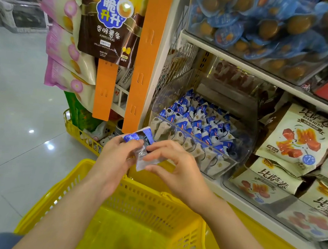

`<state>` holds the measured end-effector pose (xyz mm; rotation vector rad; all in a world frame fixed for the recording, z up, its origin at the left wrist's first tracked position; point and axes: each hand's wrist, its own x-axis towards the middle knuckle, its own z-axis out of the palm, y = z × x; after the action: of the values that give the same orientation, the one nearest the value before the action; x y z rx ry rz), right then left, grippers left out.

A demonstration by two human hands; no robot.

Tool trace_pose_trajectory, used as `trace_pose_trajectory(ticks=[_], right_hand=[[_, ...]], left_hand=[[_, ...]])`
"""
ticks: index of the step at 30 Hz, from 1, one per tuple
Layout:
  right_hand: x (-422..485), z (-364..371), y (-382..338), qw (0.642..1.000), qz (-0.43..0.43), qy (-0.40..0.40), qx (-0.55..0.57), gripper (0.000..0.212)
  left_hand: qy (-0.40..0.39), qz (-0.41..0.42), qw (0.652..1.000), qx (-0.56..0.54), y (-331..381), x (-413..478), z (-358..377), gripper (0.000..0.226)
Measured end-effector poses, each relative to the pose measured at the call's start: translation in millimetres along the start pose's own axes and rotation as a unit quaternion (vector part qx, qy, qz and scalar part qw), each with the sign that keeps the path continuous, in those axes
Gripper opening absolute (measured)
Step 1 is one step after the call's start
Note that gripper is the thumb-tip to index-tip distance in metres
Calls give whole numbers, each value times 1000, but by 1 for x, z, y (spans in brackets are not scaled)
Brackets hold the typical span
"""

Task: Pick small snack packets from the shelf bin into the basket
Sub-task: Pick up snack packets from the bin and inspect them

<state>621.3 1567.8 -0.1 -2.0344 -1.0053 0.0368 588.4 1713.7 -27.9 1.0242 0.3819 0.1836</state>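
Head: packet (138, 137); "POTATO STICKS" bag (109, 31)

Head camera looks down, close above basket (143, 199).

packets (196, 125): blue-white, heaped in clear bin (245, 134) | held packet (136, 137): above yellow basket (144, 191)

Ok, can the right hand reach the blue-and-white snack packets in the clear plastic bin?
Probably yes: the clear plastic bin sits open-topped and unobstructed beside the right hand, though its fingers pinch a packet.
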Motion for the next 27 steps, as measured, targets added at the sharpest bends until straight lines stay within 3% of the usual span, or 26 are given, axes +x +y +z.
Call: trace_pose_trajectory(ticks=[3, 5, 9, 11, 13, 15, 18, 22, 27], right_hand=[[2, 2, 0, 996, 51, 56, 48, 23], [6, 0, 0, 985, 121, 92, 76, 16], [8, -4, 4, 950, 236, 51, 199, 24], [7, -5, 2, 937, 251, 40, 240, 25], [7, -4, 3, 935, 261, 48, 234, 19], [6, -2, 5, 934, 267, 63, 228, 12], [6, 2, 5, 930, 267, 84, 237, 11], [7, 2, 4, 926, 254, 95, 262, 8], [5, 2, 5, 937, 239, 108, 232, 11]], left_hand=[[-1, 18, 1000, 26, 0, -3, 2, 17], [-31, 25, 999, 30, 0, -4, 4, 20], [-101, 43, 992, 63, 0, -6, 6, 23], [-72, 99, 980, 159, -5, -5, 7, 22], [-2, 177, 945, 276, -9, -3, 7, 33], [28, 223, 920, 321, -12, -3, 8, 44], [-3, 223, 918, 327, -14, -4, 7, 34], [-37, 192, 918, 346, -15, -7, 9, 47], [-68, 221, 892, 389, -15, -9, 6, 45]])
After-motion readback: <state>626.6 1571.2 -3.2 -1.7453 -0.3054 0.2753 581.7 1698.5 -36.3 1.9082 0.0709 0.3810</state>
